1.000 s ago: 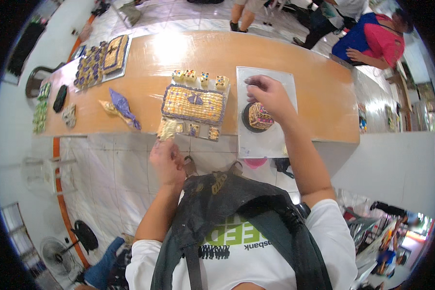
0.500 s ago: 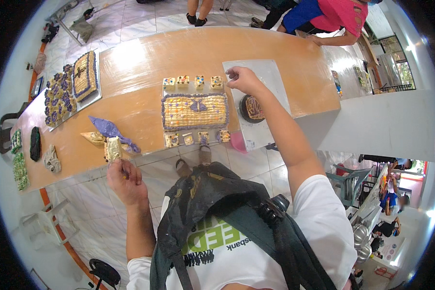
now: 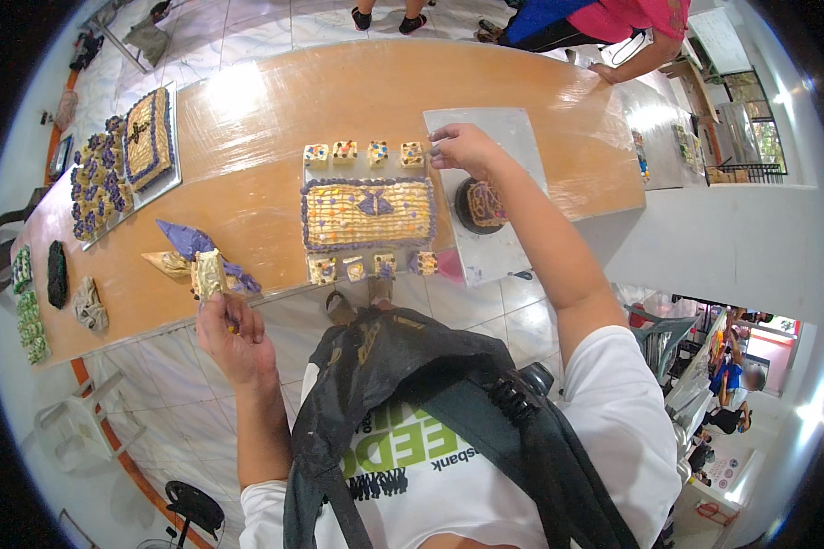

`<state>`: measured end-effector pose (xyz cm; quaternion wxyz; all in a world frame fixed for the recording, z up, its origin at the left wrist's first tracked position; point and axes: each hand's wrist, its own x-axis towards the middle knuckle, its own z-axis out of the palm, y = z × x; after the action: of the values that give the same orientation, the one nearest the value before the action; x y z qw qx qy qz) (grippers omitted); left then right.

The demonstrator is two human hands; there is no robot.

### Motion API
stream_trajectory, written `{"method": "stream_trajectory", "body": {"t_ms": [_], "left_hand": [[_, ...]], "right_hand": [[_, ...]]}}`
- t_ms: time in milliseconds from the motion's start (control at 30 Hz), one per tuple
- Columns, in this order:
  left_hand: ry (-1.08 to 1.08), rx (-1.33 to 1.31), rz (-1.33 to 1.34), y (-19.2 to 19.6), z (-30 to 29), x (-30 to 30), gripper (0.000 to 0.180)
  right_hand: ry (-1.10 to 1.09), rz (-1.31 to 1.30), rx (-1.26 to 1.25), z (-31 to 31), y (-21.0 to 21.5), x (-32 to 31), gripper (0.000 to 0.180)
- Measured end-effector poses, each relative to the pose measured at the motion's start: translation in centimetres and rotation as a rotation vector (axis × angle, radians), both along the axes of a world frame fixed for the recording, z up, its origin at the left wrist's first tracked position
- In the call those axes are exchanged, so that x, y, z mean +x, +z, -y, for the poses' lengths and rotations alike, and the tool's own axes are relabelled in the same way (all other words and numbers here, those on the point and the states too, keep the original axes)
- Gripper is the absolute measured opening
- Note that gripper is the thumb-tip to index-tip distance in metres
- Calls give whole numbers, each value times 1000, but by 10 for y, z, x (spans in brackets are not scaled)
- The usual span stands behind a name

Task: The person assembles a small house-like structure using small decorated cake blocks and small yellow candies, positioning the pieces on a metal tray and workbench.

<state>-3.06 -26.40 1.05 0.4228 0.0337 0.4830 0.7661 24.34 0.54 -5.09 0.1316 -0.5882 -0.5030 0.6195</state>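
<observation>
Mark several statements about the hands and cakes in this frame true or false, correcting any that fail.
1. The left hand holds a small pale-frosted cake piece. True.
2. The rectangular cake has a bright green border. False: its border is purple.
3. The round cake stands left of the rectangular cake. False: it stands to its right.
4. A purple piping bag lies on the table. True.
5. The right hand is at the purple piping bag. False: it is beside a small square cake; whether they touch cannot be told.
</observation>
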Motion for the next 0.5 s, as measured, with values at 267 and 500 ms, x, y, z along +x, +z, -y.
{"method": "stream_trajectory", "body": {"t_ms": [267,500], "left_hand": [[-13,-15,3,-4,-3,-2,21],[-11,-5,-4,-11,-5,-2,21]], "right_hand": [[-116,19,-76,-3,-1,-9,27],[-109,56,-80,-7,-6,-11,25]]}}
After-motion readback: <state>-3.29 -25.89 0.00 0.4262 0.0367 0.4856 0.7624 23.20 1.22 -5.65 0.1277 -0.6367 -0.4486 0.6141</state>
